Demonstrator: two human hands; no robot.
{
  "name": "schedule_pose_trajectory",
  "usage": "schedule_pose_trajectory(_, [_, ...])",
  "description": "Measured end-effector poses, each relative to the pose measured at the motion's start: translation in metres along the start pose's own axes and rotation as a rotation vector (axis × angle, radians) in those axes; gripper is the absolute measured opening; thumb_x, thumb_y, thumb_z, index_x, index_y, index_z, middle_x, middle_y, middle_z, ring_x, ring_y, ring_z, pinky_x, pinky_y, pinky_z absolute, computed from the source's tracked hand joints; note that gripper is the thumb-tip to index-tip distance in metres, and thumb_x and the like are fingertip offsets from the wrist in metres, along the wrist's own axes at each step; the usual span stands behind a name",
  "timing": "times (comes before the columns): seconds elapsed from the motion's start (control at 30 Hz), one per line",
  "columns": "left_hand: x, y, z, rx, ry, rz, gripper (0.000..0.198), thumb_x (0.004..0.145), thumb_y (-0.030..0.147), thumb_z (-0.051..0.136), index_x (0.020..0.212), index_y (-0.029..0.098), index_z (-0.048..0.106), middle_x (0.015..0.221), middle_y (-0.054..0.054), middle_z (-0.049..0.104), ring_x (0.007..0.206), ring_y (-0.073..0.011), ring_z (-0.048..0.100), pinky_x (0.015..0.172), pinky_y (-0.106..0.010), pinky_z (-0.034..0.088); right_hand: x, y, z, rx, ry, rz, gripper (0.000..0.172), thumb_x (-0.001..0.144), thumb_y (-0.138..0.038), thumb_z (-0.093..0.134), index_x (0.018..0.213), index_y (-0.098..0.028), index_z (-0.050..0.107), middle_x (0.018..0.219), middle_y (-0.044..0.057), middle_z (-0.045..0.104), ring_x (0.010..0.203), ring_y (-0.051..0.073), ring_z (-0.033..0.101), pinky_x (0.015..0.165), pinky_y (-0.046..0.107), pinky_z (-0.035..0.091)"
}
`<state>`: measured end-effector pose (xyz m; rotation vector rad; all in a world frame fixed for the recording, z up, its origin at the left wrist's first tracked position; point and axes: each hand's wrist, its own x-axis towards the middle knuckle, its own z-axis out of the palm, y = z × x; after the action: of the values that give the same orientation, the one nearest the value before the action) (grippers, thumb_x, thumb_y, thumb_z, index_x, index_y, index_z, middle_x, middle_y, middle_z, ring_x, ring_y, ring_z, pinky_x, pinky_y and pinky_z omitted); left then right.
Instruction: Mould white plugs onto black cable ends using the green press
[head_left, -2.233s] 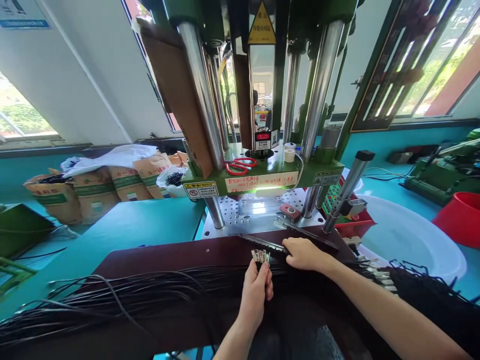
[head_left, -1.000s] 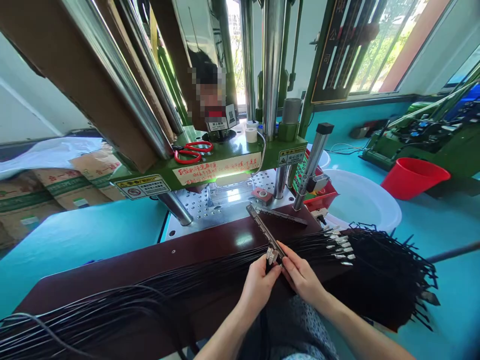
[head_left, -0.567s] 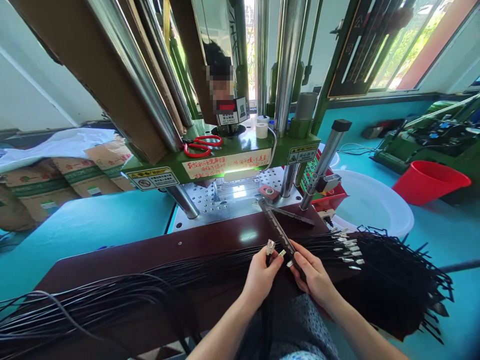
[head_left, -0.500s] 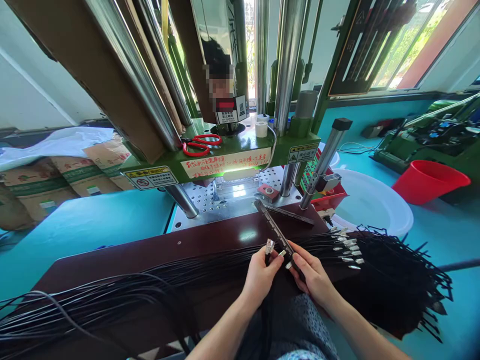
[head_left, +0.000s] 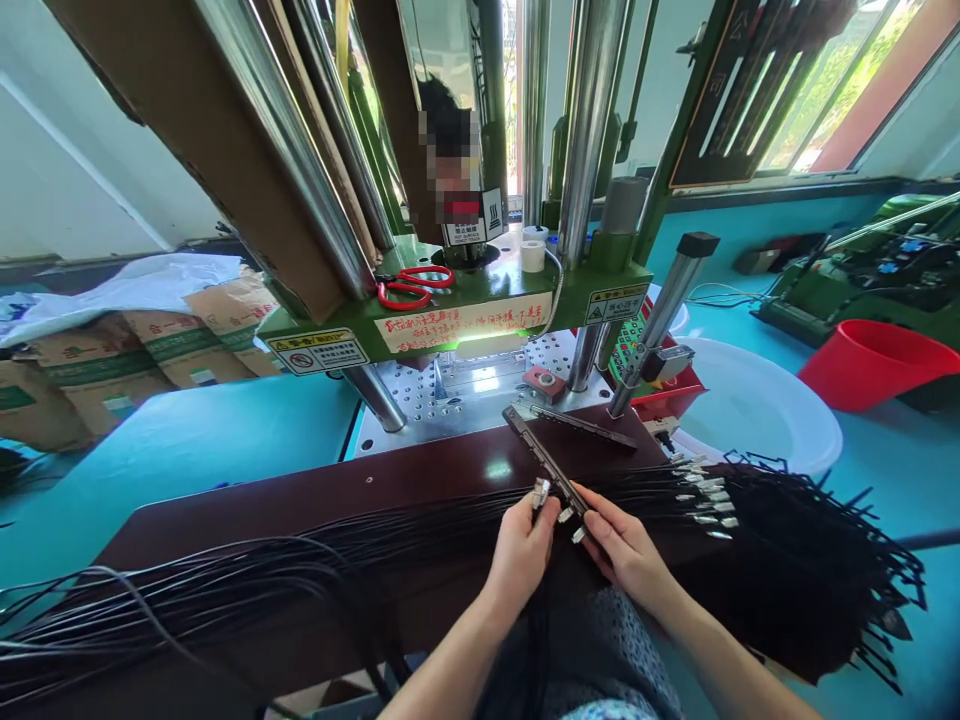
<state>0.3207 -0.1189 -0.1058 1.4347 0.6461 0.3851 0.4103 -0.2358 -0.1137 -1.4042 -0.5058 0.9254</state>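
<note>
My left hand [head_left: 523, 545] is closed around black cables, whose silvery connectors [head_left: 541, 492] stick up between thumb and fingers. My right hand [head_left: 626, 545] grips the near end of a long dark metal bar [head_left: 541, 452], which slants away toward the machine. Two small metal connectors sit along the bar's near end, between my hands. A second dark bar [head_left: 589, 428] lies on the brown table edge, just beyond the held one. Black cables [head_left: 300, 560] run across the table beneath my hands, and several connector ends [head_left: 709, 495] are spread to the right.
A green press [head_left: 465, 315] with steel columns stands ahead over a perforated metal plate [head_left: 420, 405]. Red scissors [head_left: 416, 287] and a white cup [head_left: 532, 256] rest on it. Right are a black cable pile [head_left: 810, 570], a white tub [head_left: 757, 410] and a red bucket [head_left: 877, 365].
My left fingers have drawn slightly back from the bar, and a connector once by my left thumb now sits at the bar. The view has shifted a little.
</note>
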Motion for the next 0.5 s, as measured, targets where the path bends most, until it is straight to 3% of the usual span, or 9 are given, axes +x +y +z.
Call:
schedule_pose_trajectory(0.1, [0.001,0.008,-0.006,-0.075,0.201,0.072,0.032,0.081,0.049,0.04,0.08,0.018,0.048,0.052,0.007,0.036,0.041,-0.0051,0.031,0.04,-0.018,0.025,0.0,-0.004,-0.001,0.101,0.054,0.068,0.062,0.074,-0.051,0.059,0.125,-0.019,0.047,0.051,-0.006,0.042,0.036,0.004,0.029,0.031,0.015,0.017])
schedule_pose_trajectory(0.17, [0.002,0.01,-0.009,-0.116,0.243,0.074,0.028,0.081,0.048,0.041,0.078,0.02,0.042,0.052,0.009,0.034,0.04,-0.0045,0.027,0.04,-0.017,0.025,0.0,-0.005,-0.003,0.107,0.045,0.086,0.069,0.074,-0.054,0.058,0.13,-0.018,0.041,0.046,-0.007,0.041,0.031,0.004,0.025,0.029,0.015,0.016])
schedule_pose_trajectory(0.33, [0.004,0.003,-0.005,-0.028,-0.046,0.045,0.024,0.078,0.04,0.05,0.07,0.019,0.043,0.05,0.008,0.034,0.043,-0.0051,0.028,0.043,-0.018,0.024,0.0,-0.003,-0.006,0.042,-0.019,0.059,0.064,0.077,-0.052,0.054,0.129,-0.016,0.043,0.046,-0.007,0.039,0.031,0.003,0.026,0.029,0.015,0.018])
schedule_pose_trajectory(0.5, [0.005,-0.001,-0.001,0.018,-0.031,0.051,0.022,0.076,0.036,0.052,0.068,0.017,0.046,0.049,0.008,0.036,0.045,-0.0064,0.029,0.047,-0.021,0.026,-0.001,-0.005,-0.007,0.012,-0.048,0.064,0.058,0.081,-0.049,0.051,0.128,-0.016,0.043,0.047,-0.008,0.037,0.032,0.003,0.022,0.03,0.016,0.017])
